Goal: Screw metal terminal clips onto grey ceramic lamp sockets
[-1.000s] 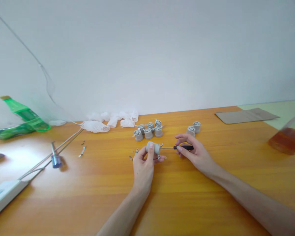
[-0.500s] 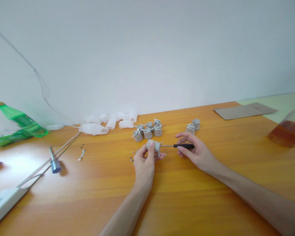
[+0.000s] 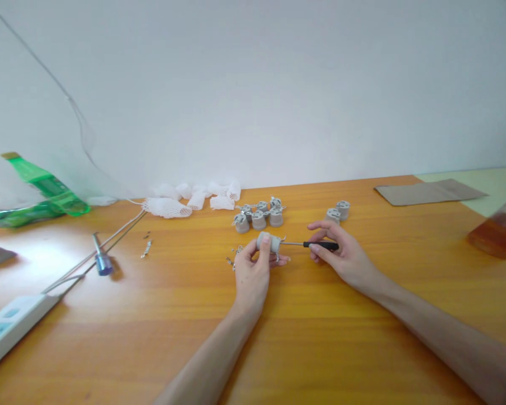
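My left hand (image 3: 253, 275) grips a grey ceramic lamp socket (image 3: 268, 242) lying on its side, its end turned to the right. Thin metal tabs stick out from that end. In my right hand (image 3: 341, 253) is a screwdriver (image 3: 321, 246) with a black handle, held level between thumb and fingers. Its shaft points left and the tip meets the socket's end; the exact contact point is too small to make out. Small metal parts (image 3: 231, 261) lie just left of my left hand. Several similar sockets (image 3: 258, 220) stand upright behind it, and two more sockets (image 3: 333, 215) stand beyond my right hand.
White foam netting (image 3: 167, 207) lies along the wall. On the left are green packaging (image 3: 46, 188), a blue-handled tool (image 3: 103, 263), cables and a power strip (image 3: 21, 320). Cardboard (image 3: 430, 192) and a container of reddish-brown liquid (image 3: 495, 233) are on the right.
The whole view has shifted, so things appear slightly right and mostly higher on the table. Both hands keep the same hold on the lamp socket and screwdriver.
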`<state>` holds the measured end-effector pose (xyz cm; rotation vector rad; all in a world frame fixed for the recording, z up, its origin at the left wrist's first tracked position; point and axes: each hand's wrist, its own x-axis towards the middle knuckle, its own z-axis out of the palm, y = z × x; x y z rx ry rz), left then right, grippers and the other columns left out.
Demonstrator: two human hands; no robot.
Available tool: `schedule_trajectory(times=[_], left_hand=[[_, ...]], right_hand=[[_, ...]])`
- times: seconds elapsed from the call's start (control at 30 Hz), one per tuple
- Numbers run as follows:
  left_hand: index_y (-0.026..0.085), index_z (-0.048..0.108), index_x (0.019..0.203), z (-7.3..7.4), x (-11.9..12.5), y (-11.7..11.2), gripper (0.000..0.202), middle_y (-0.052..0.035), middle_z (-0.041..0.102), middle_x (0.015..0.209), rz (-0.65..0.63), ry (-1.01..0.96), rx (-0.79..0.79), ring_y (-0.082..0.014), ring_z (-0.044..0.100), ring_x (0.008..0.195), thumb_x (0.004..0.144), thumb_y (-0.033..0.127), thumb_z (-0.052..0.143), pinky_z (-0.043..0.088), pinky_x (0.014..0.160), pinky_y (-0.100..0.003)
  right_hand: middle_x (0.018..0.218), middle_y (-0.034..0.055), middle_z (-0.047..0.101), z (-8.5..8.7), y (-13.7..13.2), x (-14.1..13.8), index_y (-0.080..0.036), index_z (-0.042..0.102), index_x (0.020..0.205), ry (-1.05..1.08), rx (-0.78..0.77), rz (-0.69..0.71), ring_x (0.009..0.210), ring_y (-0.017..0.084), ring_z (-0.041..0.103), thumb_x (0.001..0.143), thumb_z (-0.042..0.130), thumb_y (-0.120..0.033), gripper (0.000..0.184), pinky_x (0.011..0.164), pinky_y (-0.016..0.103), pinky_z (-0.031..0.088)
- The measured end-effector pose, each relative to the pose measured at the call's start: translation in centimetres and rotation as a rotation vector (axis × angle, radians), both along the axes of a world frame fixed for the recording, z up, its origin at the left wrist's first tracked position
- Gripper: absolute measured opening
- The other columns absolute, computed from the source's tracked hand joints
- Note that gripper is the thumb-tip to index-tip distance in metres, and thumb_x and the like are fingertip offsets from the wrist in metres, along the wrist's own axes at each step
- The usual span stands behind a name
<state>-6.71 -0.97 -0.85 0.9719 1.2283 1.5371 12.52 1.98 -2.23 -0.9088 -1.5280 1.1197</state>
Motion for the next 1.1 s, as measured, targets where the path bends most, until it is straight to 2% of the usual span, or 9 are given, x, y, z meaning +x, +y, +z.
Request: schedule_trajectory(times=[0.2,0.37,0.43,0.57,0.67,0.8,0.9,1.0,1.1], left_hand=[[0.012,0.068,0.086,-0.13,-0.02,0.00,0.045,-0.0009,0.066,0.068,-0.013,0.033,0.009,-0.0146,0.068,0.057,0.082,0.057,0.072,0.060,0.061,-0.025],[0.013,0.069,0.085,-0.67,-0.17,0.29,0.046,-0.0013,0.066,0.071,0.003,0.036,0.027,-0.0150,0.069,0.060,0.080,0.058,0.073,0.061,0.063,-0.026],[0.013,0.069,0.083,-0.68,-0.17,0.32,0.046,-0.0001,0.063,0.069,0.001,0.034,0.031,-0.0144,0.069,0.059,0.079,0.059,0.074,0.062,0.064,-0.027],[0.013,0.068,0.082,-0.44,-0.07,0.25,0.048,0.0005,0.062,0.069,-0.004,0.041,0.016,-0.0130,0.066,0.057,0.077,0.060,0.075,0.061,0.061,-0.026],[0.013,0.068,0.082,-0.46,-0.09,0.27,0.047,0.0001,0.063,0.071,-0.012,0.045,0.020,-0.0121,0.065,0.057,0.078,0.060,0.075,0.061,0.062,-0.026],[0.013,0.068,0.084,-0.67,-0.21,0.30,0.044,0.0002,0.063,0.072,-0.015,0.037,0.031,-0.0124,0.067,0.059,0.081,0.056,0.073,0.061,0.064,-0.026],[0.013,0.067,0.084,-0.60,-0.19,0.15,0.043,-0.0001,0.064,0.073,-0.017,0.034,0.026,-0.0129,0.068,0.060,0.083,0.055,0.071,0.060,0.062,-0.025],[0.013,0.067,0.084,-0.43,-0.13,-0.08,0.044,-0.0007,0.065,0.075,-0.023,0.044,0.026,-0.0130,0.067,0.059,0.082,0.056,0.072,0.061,0.061,-0.026],[0.013,0.068,0.084,-0.35,-0.10,-0.24,0.045,-0.0009,0.065,0.074,-0.035,0.052,0.023,-0.0131,0.067,0.059,0.081,0.057,0.073,0.061,0.061,-0.026]], right_hand=[[0.066,-0.0046,0.058,0.04,-0.09,-0.25,-0.022,0.056,0.118,-0.025,-0.098,0.007,0.046,0.012,0.054,0.097,0.057,-0.046,0.031,0.043,0.024,0.042],[0.099,0.0025,0.063,0.17,-0.13,0.01,-0.023,0.056,0.122,-0.023,0.040,0.035,0.073,0.013,0.065,0.095,0.062,-0.037,0.031,0.071,0.030,0.056],[0.100,0.0021,0.061,0.24,-0.08,0.08,-0.024,0.056,0.121,-0.006,0.049,0.025,0.074,0.012,0.065,0.092,0.066,-0.036,0.033,0.073,0.031,0.056],[0.074,-0.0033,0.060,0.33,-0.07,-0.06,-0.022,0.056,0.116,-0.004,-0.017,-0.006,0.056,0.012,0.060,0.093,0.065,-0.040,0.031,0.054,0.027,0.051],[0.066,-0.0055,0.057,0.38,-0.19,-0.18,-0.022,0.055,0.117,-0.017,-0.087,0.013,0.044,0.011,0.054,0.096,0.058,-0.044,0.030,0.041,0.023,0.041],[0.091,0.0009,0.064,0.38,-0.26,-0.06,-0.024,0.055,0.123,-0.036,-0.026,0.028,0.063,0.012,0.064,0.096,0.060,-0.040,0.031,0.061,0.028,0.056],[0.107,0.0025,0.060,0.36,-0.19,0.06,-0.026,0.054,0.125,-0.009,0.018,0.008,0.073,0.012,0.067,0.092,0.066,-0.036,0.036,0.073,0.031,0.058],[0.086,-0.0021,0.059,0.38,-0.17,0.08,-0.024,0.054,0.121,0.009,-0.006,0.003,0.063,0.012,0.065,0.091,0.066,-0.039,0.035,0.062,0.029,0.056],[0.066,-0.0070,0.054,0.53,-0.35,0.04,-0.024,0.055,0.119,-0.032,-0.063,0.009,0.045,0.010,0.055,0.094,0.062,-0.044,0.033,0.044,0.023,0.044]])
